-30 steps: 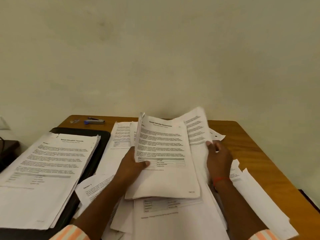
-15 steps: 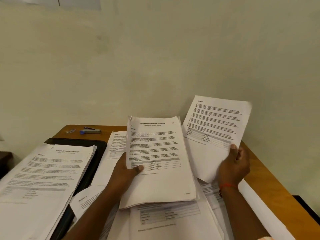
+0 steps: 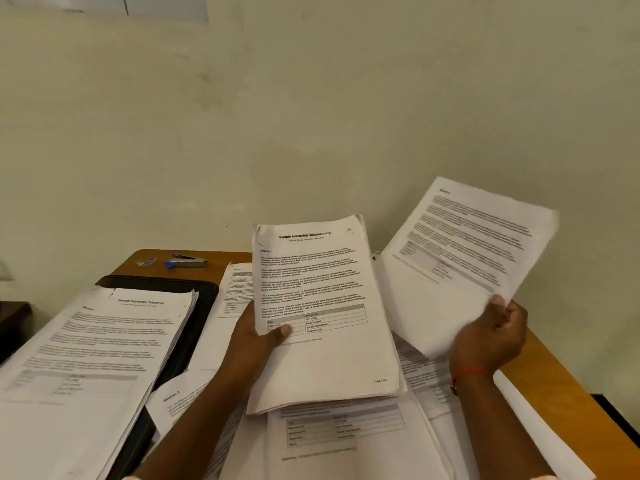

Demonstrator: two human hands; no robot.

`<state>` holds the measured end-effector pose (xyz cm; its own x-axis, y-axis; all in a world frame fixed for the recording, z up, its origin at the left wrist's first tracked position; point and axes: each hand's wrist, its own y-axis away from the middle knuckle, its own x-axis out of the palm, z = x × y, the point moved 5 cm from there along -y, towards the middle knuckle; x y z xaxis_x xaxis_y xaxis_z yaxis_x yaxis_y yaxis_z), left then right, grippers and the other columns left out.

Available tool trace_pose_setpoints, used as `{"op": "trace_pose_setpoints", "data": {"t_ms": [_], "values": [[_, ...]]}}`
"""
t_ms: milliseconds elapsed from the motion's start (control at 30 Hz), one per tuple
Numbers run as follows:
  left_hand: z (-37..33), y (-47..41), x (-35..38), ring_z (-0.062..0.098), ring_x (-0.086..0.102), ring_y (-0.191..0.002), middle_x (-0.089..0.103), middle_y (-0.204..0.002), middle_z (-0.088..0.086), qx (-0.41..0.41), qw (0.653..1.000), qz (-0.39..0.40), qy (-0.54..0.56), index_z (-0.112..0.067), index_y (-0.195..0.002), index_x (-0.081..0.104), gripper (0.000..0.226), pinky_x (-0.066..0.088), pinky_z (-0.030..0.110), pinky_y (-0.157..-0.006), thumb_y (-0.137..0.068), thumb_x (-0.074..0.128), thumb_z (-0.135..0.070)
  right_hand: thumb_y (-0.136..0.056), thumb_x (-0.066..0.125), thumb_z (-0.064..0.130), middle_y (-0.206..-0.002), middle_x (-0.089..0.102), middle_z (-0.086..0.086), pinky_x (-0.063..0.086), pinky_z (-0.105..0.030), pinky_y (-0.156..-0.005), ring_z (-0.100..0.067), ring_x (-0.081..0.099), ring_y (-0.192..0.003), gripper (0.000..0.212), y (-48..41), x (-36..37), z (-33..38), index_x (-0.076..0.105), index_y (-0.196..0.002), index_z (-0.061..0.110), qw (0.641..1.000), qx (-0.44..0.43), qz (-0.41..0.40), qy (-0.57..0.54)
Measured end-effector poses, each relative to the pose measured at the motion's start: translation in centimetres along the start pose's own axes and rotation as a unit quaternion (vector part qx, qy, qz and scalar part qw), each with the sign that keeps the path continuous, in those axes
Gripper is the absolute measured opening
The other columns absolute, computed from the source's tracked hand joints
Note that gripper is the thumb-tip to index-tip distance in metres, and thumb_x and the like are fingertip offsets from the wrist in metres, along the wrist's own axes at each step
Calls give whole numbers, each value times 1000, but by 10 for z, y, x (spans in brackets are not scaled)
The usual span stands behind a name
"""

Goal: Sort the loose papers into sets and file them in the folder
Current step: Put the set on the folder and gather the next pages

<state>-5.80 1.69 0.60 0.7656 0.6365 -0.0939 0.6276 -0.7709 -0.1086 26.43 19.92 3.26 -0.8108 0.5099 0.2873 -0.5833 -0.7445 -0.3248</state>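
White paper mid-sort: our left hand (image 3: 260,336) grips the thick printed internship stack (image 3: 322,306) over the brown wooden table (image 3: 547,372), our right hand (image 3: 491,337) pinches one loose white sheet (image 3: 464,258), which next needs matching to its set, we judge.

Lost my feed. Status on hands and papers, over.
Left hand grips thick white printed paper stack. Right hand pinches one white printed sheet, aloft. Loose white papers beneath; nothing blocks.

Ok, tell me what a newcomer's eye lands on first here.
The left hand grips the thick Sample Internship Documentation set, held up at centre. The right hand pinches a printed sheet, tilted in the air at right. The Sample Education Transcript stack lies on a black folder at left.
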Motion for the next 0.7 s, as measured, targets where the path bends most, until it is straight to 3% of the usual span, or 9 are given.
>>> {"op": "trace_pose_setpoints", "data": {"t_ms": [100, 233, 333, 400, 500, 567, 633, 700], "values": [[-4, 1, 0, 12, 62, -116, 65, -124, -16, 3, 1000, -4, 2, -41, -125, 52, 50, 50, 41, -102, -90, 74, -15, -104, 53, 27, -96, 61, 8, 48, -7, -66, 13, 59, -81, 18, 10, 11, 5, 60, -105, 10, 998, 23, 60, 1], [-4, 1, -1, 10, 62, -116, 65, -126, -16, 13, 1000, -9, 1, -34, -134, 52, 56, 50, 37, -101, -87, 77, -16, -103, 54, 29, -97, 68, 6, 54, -22, -70, -8, 65, -88, 17, 29, 30, 1, 61, -102, 13, 977, 85, 194, -21], [-5, 2, 0, -3, 59, -108, 60, -120, -26, 26, 999, -23, -13, -40, -129, 47, 55, 48, 26, -94, -89, 75, -14, -102, 56, 30, -100, 73, 2, 57, -27, -75, -12, 70, -91, 17, 60, 47, 0, 64, -103, 14, 942, 112, 316, 0], [-7, 2, 0, -7, 58, -104, 58, -117, -30, 31, 999, -30, -11, -43, -126, 46, 53, 48, 20, -89, -90, 74, -17, -103, 54, 27, -97, 75, 0, 57, -24, -68, -13, 72, -86, 18, 79, 53, 6, 65, -103, 13, 919, 115, 378, -4], [-8, 3, -1, -1, 62, -104, 61, -118, -26, 33, 999, -40, 9, -43, -126, 48, 45, 52, 20, -85, -92, 71, -23, -103, 54, 19, -86, 71, -14, 54, -25, -58, -19, 67, -72, 18, 93, 57, 11, 62, -99, 4, 894, 126, 428, -25], [-8, 3, -1, 2, 63, -104, 62, -117, -24, 31, 998, -47, 15, -43, -121, 50, 38, 54, 23, -86, -94, 68, -24, -102, 56, 17, -86, 68, -19, 52, -27, -58, -23, 62, -73, 17, 97, 56, 10, 60, -98, 1, 887, 136, 441, -32], [-7, 3, -1, 6, 63, -107, 62, -119, -21, 32, 998, -47, 15, -42, -123, 51, 36, 54, 26, -86, -96, 67, -24, -103, 53, 25, -91, 69, -12, 54, -27, -65, -22, 63, -81, 24, 97, 57, 4, 61, -105, 2, 881, 159, 444, -34], [-6, 4, -1, 10, 64, -109, 62, -121, -18, 30, 998, -50, 24, -38, -128, 50, 39, 56, 29, -88, -96, 66, -22, -100, 50, 52, -118, 70, -1, 58, -39, -89, -19, 68, -106, 48, 94, 56, 3, 60, -129, 15, 882, 172, 436, -43]]}}
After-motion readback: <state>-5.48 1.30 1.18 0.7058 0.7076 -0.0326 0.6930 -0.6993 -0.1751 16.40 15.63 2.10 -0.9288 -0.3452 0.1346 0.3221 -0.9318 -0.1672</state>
